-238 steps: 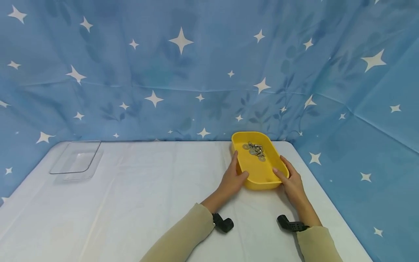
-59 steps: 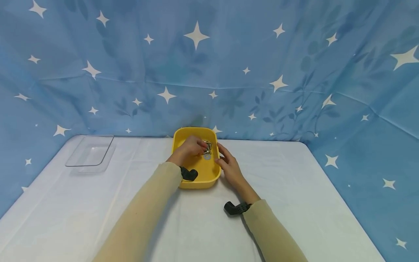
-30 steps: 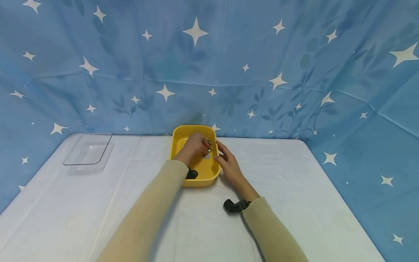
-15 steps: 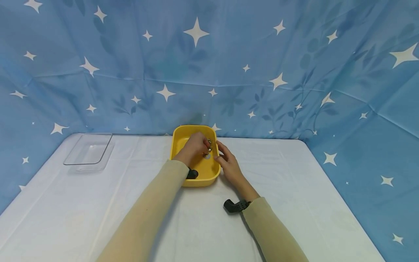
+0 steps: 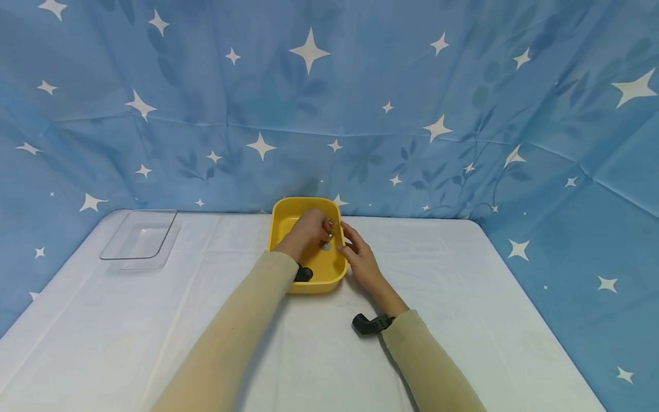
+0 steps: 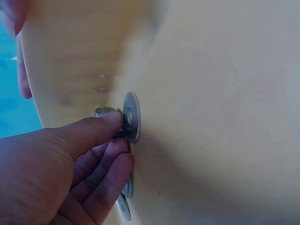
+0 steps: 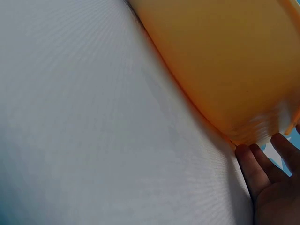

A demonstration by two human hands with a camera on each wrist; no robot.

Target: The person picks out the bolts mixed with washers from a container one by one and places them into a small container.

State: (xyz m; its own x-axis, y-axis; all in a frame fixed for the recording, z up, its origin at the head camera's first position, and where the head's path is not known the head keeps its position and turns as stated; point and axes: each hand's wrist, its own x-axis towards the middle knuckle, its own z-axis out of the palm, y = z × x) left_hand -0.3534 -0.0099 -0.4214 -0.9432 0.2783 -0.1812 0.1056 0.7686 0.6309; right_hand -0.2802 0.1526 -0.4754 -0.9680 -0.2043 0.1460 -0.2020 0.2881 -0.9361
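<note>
My left hand [image 5: 308, 228] reaches inside the yellow tray [image 5: 329, 272]. In the left wrist view its thumb and fingers pinch a small metal bolt [image 6: 100, 111], mostly covered by the thumb. A large flat washer [image 6: 132, 117] stands on edge right at the thumb tip. Further washers [image 6: 123, 207] show below the curled fingers. Other metal pieces [image 5: 330, 223] lie by the tray's right wall, partly behind the left hand. My right hand [image 5: 362, 263] holds the tray's right side, thumb at the rim and fingers along the outer wall [image 7: 211, 70].
A clear, shallow container [image 5: 139, 252] sits at the back left of the white-covered table [image 5: 319, 355]. Behind and to the right hangs a blue curtain [image 5: 360, 68] with white stars, close to the tray's far side.
Since the oldest frame the tray has moved left to the table's middle, and my left hand has gone from its rim to the metal pieces inside. Over the last second both hands barely move.
</note>
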